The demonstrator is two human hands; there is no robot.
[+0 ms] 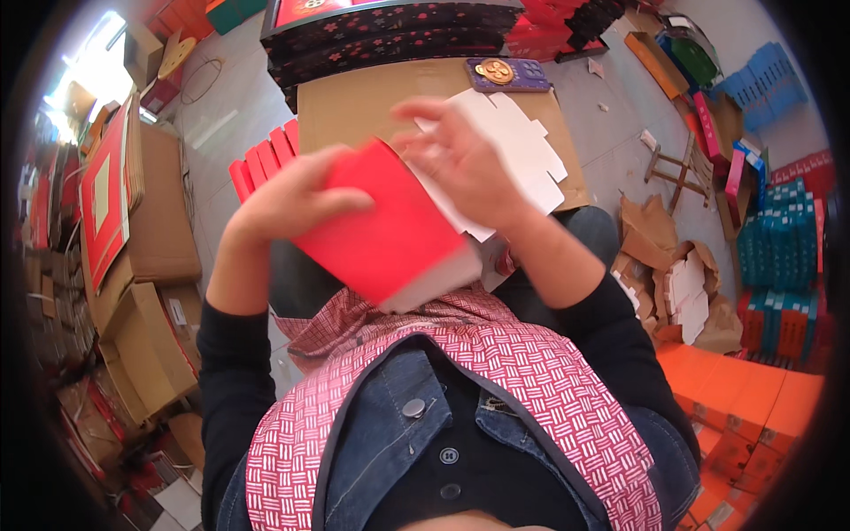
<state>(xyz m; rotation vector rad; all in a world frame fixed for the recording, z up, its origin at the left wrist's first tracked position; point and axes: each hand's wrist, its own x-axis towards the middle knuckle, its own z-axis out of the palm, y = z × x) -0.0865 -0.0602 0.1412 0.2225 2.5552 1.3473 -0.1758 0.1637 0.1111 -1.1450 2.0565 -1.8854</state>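
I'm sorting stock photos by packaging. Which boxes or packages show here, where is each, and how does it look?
Red box: held in both hands, centre, flat-sided, white edge.
White die-cut card: on brown cardboard, behind the right hand.
Dark flowered boxes: stacked, top.
Orange boxes: lower right.
Blue boxes: right.

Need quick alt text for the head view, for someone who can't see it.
Both hands hold a red folded carton above the lap: left hand grips its left edge, right hand works its top corner. Behind lie white die-cut card blanks on a brown cardboard sheet.
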